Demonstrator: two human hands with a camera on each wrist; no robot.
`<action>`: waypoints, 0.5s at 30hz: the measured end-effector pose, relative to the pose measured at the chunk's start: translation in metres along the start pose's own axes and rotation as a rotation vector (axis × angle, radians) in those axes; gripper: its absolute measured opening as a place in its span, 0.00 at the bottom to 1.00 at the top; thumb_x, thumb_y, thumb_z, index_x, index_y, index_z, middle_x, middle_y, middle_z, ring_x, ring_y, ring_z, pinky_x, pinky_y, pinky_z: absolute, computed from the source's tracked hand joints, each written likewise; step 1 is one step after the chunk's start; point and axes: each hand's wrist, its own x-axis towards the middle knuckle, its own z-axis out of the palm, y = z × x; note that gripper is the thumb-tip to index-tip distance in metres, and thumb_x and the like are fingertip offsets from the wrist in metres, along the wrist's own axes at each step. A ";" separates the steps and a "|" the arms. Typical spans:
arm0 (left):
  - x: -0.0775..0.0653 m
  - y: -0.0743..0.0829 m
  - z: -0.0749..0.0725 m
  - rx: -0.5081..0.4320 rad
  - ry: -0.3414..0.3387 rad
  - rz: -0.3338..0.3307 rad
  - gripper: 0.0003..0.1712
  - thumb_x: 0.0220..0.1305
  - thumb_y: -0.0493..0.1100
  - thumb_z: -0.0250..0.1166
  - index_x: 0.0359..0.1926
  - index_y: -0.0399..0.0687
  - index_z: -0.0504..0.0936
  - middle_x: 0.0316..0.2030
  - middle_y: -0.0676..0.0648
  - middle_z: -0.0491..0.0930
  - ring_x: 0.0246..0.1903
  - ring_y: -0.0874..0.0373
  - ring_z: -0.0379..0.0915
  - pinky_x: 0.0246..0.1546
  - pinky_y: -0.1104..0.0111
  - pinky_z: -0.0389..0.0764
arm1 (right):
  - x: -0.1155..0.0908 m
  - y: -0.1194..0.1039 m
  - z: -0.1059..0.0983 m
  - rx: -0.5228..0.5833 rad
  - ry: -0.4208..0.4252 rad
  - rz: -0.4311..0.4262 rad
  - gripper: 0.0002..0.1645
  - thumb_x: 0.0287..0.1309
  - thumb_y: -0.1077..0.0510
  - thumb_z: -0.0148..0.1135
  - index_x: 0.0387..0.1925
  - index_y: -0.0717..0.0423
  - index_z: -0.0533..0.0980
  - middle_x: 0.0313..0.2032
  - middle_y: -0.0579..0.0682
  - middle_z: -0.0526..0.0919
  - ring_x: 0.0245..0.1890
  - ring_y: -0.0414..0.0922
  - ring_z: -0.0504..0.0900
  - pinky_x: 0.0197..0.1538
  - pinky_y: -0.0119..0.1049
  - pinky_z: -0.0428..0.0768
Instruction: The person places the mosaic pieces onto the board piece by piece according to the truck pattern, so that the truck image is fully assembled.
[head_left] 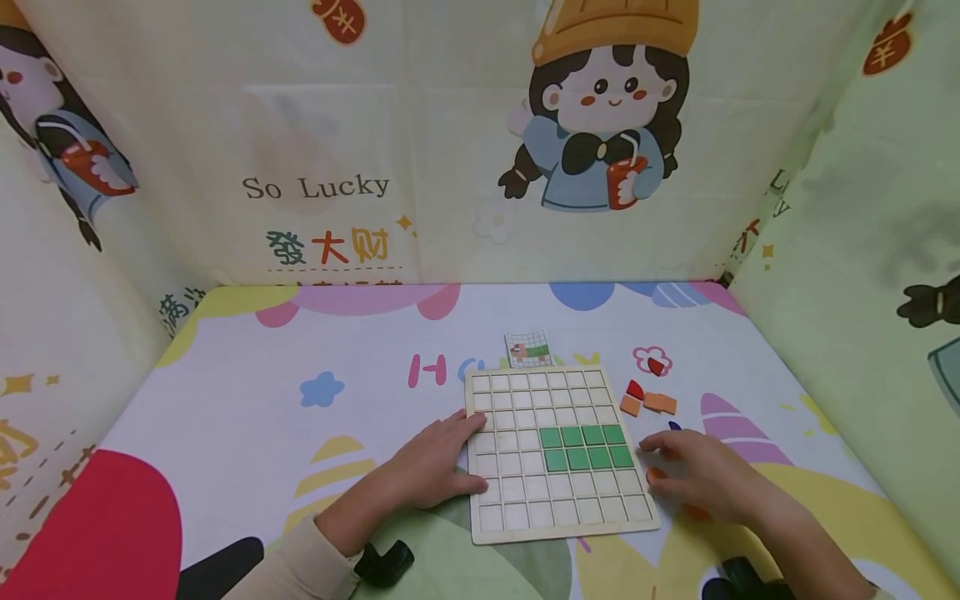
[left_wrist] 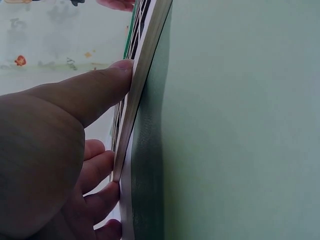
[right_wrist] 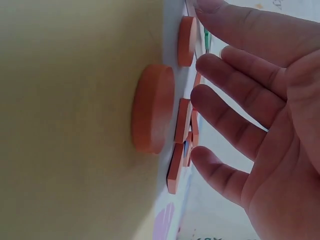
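A pale wooden grid board [head_left: 517, 490] lies on the tabletop, with two rows of green square tiles [head_left: 577, 458] in its right half. My left hand [head_left: 427, 462] rests at the board's left edge. Its thumb [left_wrist: 107, 85] touches the rim from above, and other fingertips meet the side. To the right of the board, my right hand [head_left: 708, 479] hovers with relaxed, spread fingers and holds nothing. Below and beside it, the right wrist view has two orange round pieces [right_wrist: 155, 107] and several orange square pieces [right_wrist: 183, 120].
Behind the board lies a small pattern card [head_left: 528, 348] with a picture on a grid. Red curved pieces [head_left: 635, 389] and orange squares [head_left: 660, 403] lie past its right edge, near a dark blue piece [head_left: 675, 426]. Printed cloth [head_left: 450, 125] walls in the back and sides.
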 end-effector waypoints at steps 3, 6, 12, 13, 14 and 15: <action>0.000 0.000 0.000 0.001 0.001 0.001 0.47 0.59 0.55 0.72 0.73 0.44 0.63 0.71 0.42 0.64 0.72 0.44 0.54 0.68 0.48 0.61 | 0.000 0.002 0.001 -0.007 -0.003 0.000 0.28 0.49 0.46 0.77 0.51 0.51 0.81 0.45 0.43 0.81 0.44 0.46 0.78 0.48 0.49 0.79; 0.000 -0.001 0.000 0.000 0.001 -0.002 0.47 0.59 0.55 0.72 0.73 0.44 0.63 0.71 0.42 0.64 0.72 0.44 0.54 0.68 0.48 0.61 | 0.000 0.001 0.002 -0.014 0.000 -0.002 0.27 0.49 0.47 0.77 0.51 0.51 0.81 0.45 0.43 0.81 0.44 0.46 0.77 0.48 0.50 0.79; 0.000 -0.001 0.000 0.003 -0.001 0.002 0.47 0.59 0.55 0.72 0.73 0.43 0.63 0.71 0.42 0.64 0.73 0.44 0.54 0.69 0.48 0.60 | 0.001 0.001 0.004 -0.040 0.020 0.000 0.24 0.49 0.48 0.78 0.48 0.50 0.82 0.43 0.42 0.81 0.43 0.45 0.76 0.47 0.49 0.79; 0.000 -0.001 0.000 0.003 -0.001 0.003 0.47 0.59 0.55 0.72 0.73 0.43 0.63 0.71 0.42 0.64 0.73 0.44 0.54 0.69 0.48 0.60 | 0.002 0.001 0.004 -0.045 0.027 -0.002 0.24 0.49 0.48 0.78 0.47 0.49 0.83 0.42 0.41 0.81 0.43 0.45 0.76 0.47 0.48 0.78; 0.000 0.000 0.000 0.004 -0.001 0.003 0.47 0.60 0.55 0.72 0.73 0.43 0.63 0.71 0.42 0.64 0.73 0.44 0.54 0.69 0.48 0.60 | 0.001 0.001 0.005 -0.052 0.038 -0.006 0.23 0.49 0.48 0.78 0.47 0.49 0.83 0.42 0.41 0.81 0.42 0.45 0.76 0.46 0.48 0.78; 0.000 0.000 0.000 0.004 -0.001 0.002 0.47 0.60 0.55 0.72 0.73 0.43 0.63 0.71 0.42 0.64 0.73 0.44 0.54 0.69 0.48 0.60 | 0.001 0.001 0.005 -0.058 0.047 -0.011 0.22 0.48 0.49 0.78 0.46 0.49 0.83 0.41 0.40 0.81 0.42 0.44 0.75 0.46 0.47 0.78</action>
